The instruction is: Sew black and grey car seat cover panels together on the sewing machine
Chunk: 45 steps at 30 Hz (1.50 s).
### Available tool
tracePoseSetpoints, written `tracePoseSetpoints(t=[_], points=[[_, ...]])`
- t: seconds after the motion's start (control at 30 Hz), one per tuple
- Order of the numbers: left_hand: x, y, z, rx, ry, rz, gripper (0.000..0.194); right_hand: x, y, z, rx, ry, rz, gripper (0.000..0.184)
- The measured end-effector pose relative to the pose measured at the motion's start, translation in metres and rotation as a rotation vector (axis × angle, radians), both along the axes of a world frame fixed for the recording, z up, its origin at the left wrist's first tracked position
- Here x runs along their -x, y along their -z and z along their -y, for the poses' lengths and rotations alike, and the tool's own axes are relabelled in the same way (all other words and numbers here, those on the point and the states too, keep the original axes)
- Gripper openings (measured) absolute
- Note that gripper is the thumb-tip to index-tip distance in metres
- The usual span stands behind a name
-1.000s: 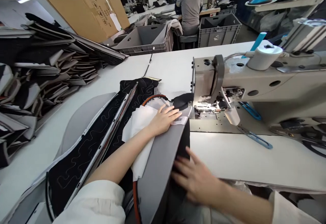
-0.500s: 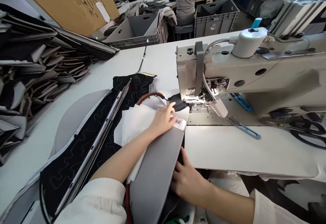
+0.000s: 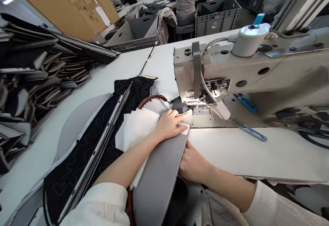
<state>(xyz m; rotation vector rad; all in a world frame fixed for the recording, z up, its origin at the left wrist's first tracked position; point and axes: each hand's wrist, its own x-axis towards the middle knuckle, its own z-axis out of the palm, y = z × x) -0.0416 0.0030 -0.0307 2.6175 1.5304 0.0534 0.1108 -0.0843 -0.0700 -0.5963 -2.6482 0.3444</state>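
left hand point(image 3: 171, 125) flat, fingers spread on one grey fabric panel point(image 3: 159, 171) | right hand point(image 3: 191, 164) grasps its right edge | one beige sewing machine point(image 3: 231, 71) far right

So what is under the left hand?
The left hand lies flat on a grey panel, fingertips by a barcode label near the sewing machine. White sheets show beside the wrist. Whatever lies beneath the panel is covered.

Grey panel point(image 3: 159, 171) smooth matt leather-like sheet; black fabric point(image 3: 84, 150) quilted, matt, pale wavy stitching; white sheets point(image 3: 136, 126) thin fleece or paper, cannot tell; sewing machine point(image 3: 244, 71) painted metal, dull sheen; table point(image 3: 244, 150) smooth white laminate; crates point(image 3: 218, 20) grey plastic.
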Motion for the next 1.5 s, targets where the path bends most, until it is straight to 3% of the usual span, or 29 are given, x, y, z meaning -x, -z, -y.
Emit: tracePoseSetpoints(t=[0.13, 0.23, 0.37, 0.47, 0.67, 0.97, 1.1, 1.5], points=[[-0.001, 0.003, 0.006, -0.12, -0.069, -0.063, 0.053, -0.002, 0.001, 0.038, -0.049, 0.094, -0.008, 0.021], [-0.001, 0.003, 0.009, -0.159, -0.102, -0.093, 0.057, -0.017, -0.006, 0.054, -0.026, 0.097, 0.057, 0.031], [0.0, 0.006, 0.005, -0.158, -0.03, -0.031, 0.045, -0.024, -0.009, 0.042, 0.038, 0.057, 0.122, 0.038], [-0.003, 0.01, 0.004, -0.144, 0.0, 0.054, 0.036, -0.015, -0.003, 0.031, -0.007, 0.167, 0.102, 0.032], [-0.018, 0.012, 0.008, -0.146, -0.038, 0.101, 0.054, -0.005, 0.003, 0.03, -0.083, 0.361, 0.017, 0.033], [-0.022, 0.021, 0.0, -0.138, -0.123, 0.26, 0.035, -0.017, 0.004, 0.032, -0.16, 0.166, -0.01, 0.017], [-0.025, 0.024, 0.0, -0.167, -0.127, 0.324, 0.03, -0.022, 0.001, 0.032, -0.139, 0.108, 0.02, 0.018], [-0.027, 0.036, -0.009, -0.275, -0.123, 0.368, 0.027, -0.024, 0.002, 0.039, -0.172, 0.125, 0.061, 0.024]])
